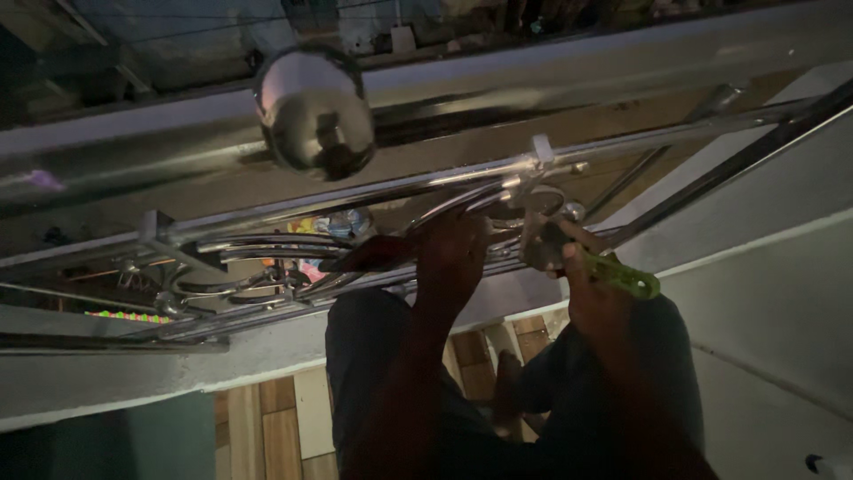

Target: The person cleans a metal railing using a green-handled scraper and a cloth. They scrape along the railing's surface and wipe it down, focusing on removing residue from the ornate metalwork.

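Polished steel ball finial [314, 111] sits upper left of centre on the top rail [133, 133]. Below, left hand [451, 253] is curled tight around the chrome scrollwork railing [267, 258] at centre frame. Right hand [593, 298], centre right, is closed around green-handled pliers [622, 276], whose head meets the railing's ring fitting [542, 209].

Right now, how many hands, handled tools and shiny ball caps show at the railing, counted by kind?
Hands: 2, left hand and right hand
Green-handled tool: 1
Red-handled tool: 1
Steel ball cap: 1
Total: 5
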The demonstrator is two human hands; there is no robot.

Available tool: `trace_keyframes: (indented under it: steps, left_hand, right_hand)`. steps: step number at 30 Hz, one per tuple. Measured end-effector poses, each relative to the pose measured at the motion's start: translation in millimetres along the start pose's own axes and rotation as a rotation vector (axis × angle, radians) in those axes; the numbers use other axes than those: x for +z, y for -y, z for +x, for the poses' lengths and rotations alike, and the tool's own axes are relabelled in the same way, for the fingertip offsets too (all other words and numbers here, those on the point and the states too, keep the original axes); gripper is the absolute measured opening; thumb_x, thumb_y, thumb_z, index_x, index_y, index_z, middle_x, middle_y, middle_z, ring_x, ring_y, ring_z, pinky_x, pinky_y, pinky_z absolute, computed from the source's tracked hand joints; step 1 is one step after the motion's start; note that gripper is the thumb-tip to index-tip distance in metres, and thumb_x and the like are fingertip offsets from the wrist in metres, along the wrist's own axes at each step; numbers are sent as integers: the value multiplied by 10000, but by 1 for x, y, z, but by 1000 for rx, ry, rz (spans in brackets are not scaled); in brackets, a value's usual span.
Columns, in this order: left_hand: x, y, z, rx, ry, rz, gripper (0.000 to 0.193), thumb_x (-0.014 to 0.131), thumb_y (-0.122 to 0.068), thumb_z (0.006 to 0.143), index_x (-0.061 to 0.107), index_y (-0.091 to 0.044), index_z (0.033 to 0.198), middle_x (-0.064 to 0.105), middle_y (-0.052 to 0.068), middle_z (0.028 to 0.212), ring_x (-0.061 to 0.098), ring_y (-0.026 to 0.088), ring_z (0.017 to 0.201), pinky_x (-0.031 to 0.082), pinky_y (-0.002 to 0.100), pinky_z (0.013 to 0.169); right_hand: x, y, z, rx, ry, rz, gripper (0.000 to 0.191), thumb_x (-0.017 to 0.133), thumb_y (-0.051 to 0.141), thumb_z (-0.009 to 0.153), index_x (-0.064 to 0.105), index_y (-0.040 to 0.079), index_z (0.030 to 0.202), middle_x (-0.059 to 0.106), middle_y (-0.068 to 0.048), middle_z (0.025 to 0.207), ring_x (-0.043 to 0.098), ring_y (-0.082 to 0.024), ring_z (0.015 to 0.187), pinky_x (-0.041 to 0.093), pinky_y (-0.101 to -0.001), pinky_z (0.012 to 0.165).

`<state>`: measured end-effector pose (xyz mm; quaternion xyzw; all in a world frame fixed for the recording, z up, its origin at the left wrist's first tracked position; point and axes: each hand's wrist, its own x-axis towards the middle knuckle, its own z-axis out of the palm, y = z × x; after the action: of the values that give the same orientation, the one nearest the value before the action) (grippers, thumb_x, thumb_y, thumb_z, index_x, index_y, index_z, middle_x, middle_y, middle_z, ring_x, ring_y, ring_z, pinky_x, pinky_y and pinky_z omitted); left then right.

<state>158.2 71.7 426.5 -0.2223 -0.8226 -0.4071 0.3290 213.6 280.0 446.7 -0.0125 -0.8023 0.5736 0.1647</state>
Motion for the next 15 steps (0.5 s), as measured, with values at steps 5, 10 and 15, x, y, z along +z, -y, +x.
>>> trace_keyframes:
  steps: [5, 10, 15]
  left_hand:
    - [1, -2, -4, -72, -40, -19, 200, 674, -145, 1024, 685, -18, 1178, 702, 190, 1068, 687, 386, 997, 546, 480, 886]
    - [-6, -3, -1, 1, -57, -43, 278, 641, -73, 993, 644, -18, 1266, 682, 202, 1130, 678, 375, 1015, 553, 468, 896]
    - [-9, -6, 0, -7, -63, -91, 304, 660, -63, 975, 644, -16, 1275, 692, 184, 1134, 681, 360, 1020, 550, 453, 900]
  right_hand:
    - [7, 12, 2, 176, 75, 340, 351, 486, 214, 1082, 646, -5, 1306, 731, -137, 1080, 728, -197, 913, 631, -324, 770]
    - [11, 21, 1, 445, 44, 897, 356, 524, 208, 1120, 615, -36, 1362, 697, -168, 1110, 689, -203, 911, 583, -315, 759]
    - [0, 21, 1, 287, -22, 342, 356, 508, 178, 1055, 629, -27, 1321, 707, -138, 1121, 722, -187, 936, 614, -322, 784]
